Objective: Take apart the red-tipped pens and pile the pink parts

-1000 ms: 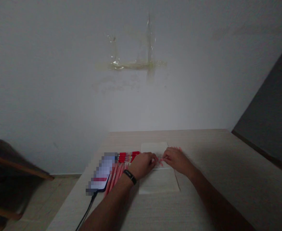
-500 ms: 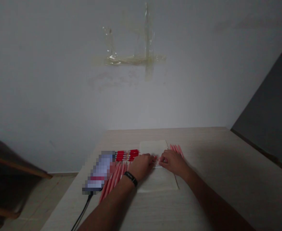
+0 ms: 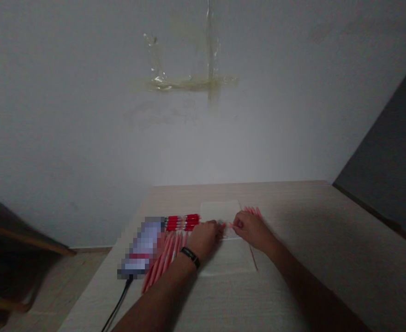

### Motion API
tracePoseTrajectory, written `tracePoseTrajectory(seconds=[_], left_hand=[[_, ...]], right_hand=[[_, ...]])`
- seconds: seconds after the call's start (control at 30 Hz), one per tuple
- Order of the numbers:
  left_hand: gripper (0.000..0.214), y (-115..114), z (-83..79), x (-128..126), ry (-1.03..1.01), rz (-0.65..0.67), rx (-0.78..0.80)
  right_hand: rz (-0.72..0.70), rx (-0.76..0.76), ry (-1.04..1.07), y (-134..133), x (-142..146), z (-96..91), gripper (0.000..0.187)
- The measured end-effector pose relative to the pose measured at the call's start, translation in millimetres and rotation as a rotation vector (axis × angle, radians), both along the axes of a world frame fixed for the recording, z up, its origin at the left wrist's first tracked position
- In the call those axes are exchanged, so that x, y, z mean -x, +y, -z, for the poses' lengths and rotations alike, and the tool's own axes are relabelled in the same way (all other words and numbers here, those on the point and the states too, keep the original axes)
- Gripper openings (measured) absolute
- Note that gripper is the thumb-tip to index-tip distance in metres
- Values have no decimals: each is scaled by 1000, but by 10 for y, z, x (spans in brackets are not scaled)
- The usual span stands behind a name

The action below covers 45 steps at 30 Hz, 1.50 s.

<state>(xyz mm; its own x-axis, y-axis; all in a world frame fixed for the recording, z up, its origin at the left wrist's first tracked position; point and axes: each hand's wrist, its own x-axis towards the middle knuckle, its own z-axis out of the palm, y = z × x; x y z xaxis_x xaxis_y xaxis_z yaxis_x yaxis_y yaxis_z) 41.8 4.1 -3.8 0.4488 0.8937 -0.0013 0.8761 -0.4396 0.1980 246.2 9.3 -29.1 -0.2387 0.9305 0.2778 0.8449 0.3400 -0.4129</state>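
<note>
My left hand (image 3: 205, 233), with a dark band at the wrist, is closed in a pinch on a slim red pen-like piece (image 3: 223, 225) whose tip shows at the fingers. Facing it, my right hand (image 3: 249, 226) pinches a small pink piece (image 3: 230, 225); a narrow gap lies between the two tips. Both hands are over a pale sheet or booklet (image 3: 220, 210) on the table. Beside my left forearm lie several long pink pen-like sticks (image 3: 163, 258). Red pens (image 3: 182, 223) lie side by side behind them. More pink sticks (image 3: 253, 211) rest beyond my right hand, partly hidden by it.
A blurred-out phone-like device (image 3: 144, 244) lies at the table's left, with a black cable (image 3: 118, 302) running off the front. The table (image 3: 310, 240) meets a wall (image 3: 275, 115) bearing tape strips (image 3: 185, 85). A dark chair-like object (image 3: 12, 258) stands at far left.
My right hand has shifted slightly; the red and pink tips now show more clearly with a gap between them. My left hand has barely moved. The camera view has shifted a little.
</note>
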Motion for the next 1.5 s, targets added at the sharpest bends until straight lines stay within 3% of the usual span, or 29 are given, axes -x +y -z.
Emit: tracePoseTrajectory(seconds=[0.27, 0.53, 0.63, 1.17, 1.5], left_hand=[[30, 11, -2, -24, -1, -9, -13], [14, -37, -39, 104, -443, -43, -109], [9, -42, -48, 136, -505, -56, -92], [30, -68, 20, 94, -489, -41, -61], [14, -86, 19, 94, -332, -41, -107]], right_hand=[[-18, -12, 33, -15, -15, -9, 13], [-25, 11, 88, -4, -61, -44, 3], [-37, -3, 107, -14, -61, -59, 3], [-141, -74, 171, -92, 21, -82, 18], [-201, -105, 143, -96, 10, -81, 10]])
